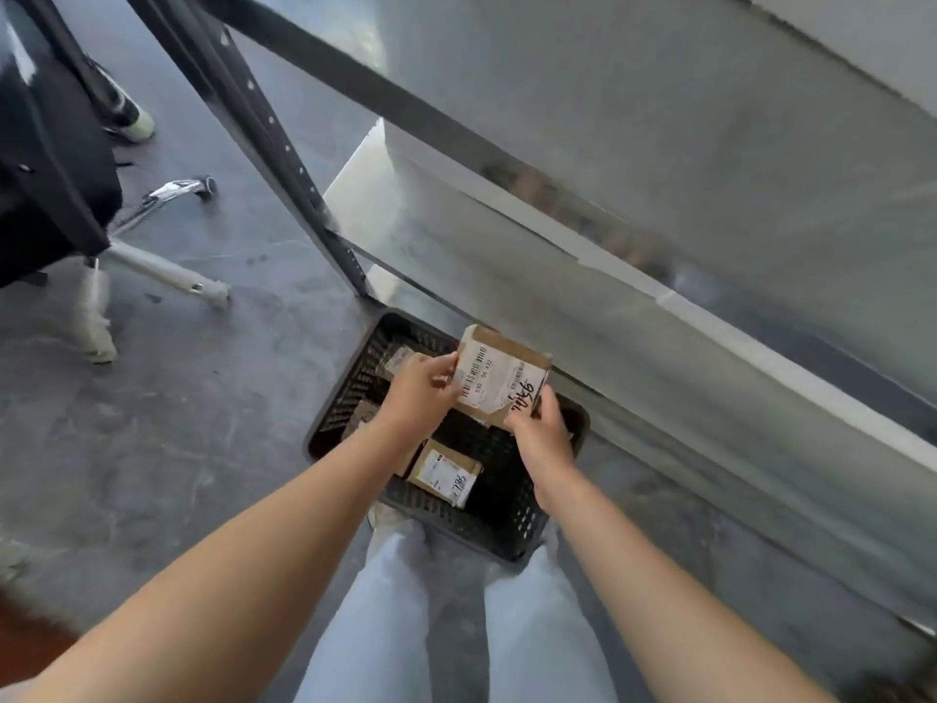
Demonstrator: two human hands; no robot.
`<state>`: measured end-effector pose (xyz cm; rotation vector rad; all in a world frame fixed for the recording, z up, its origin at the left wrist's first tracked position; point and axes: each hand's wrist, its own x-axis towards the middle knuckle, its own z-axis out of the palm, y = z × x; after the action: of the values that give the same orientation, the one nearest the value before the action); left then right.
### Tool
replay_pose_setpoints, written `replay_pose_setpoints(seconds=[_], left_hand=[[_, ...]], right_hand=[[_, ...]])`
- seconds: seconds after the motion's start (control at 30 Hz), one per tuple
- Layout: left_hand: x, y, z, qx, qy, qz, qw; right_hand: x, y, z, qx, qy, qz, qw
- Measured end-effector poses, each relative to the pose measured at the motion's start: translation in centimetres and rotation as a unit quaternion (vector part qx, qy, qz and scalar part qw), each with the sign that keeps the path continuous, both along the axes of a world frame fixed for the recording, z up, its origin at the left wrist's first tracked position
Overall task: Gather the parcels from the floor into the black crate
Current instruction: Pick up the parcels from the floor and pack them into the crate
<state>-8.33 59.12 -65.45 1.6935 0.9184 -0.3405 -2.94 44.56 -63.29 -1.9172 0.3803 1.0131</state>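
Up over the black crate [507, 525] with a cardboard parcel [502, 378], label side up, slightly tilted. Gripped at its left edge by the left hand [423, 393], fingers curled round that edge. Pinched at the near right corner by the right hand [540, 433], fingertips tucked out of sight. Down inside the crate, lying flat, a smaller labelled parcel [446, 471]. Half hidden behind the left wrist, another box [362, 416]. Far corner of the crate blocked by the held parcel. Smeared with blur, everything on the metal shelving [284, 159].
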Motion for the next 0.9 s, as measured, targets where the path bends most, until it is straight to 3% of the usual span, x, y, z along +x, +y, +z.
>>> replay_pose_setpoints(seconds=[0.13, 0.43, 0.57, 0.9], left_hand=[[0.9, -2.2, -9.2, -0.072, 0.053, 0.034, 0.995], [2.6, -6.3, -27.7, -0.095, 0.092, 0.066, 0.989], [2.7, -9.5, -32.9, -0.13, 0.091, 0.135, 0.978], [3.6, -14.9, -40.5, -0.207, 0.057, 0.158, 0.964]], right_hand=[[-0.5, -1.5, -9.2, -0.026, 0.06, -0.012, 0.998], [0.4, -3.4, -25.4, -0.139, 0.105, -0.025, 0.984], [1.4, -5.2, -31.4, -0.202, 0.097, -0.033, 0.974], [1.4, -9.6, -46.6, -0.325, 0.025, -0.063, 0.943]])
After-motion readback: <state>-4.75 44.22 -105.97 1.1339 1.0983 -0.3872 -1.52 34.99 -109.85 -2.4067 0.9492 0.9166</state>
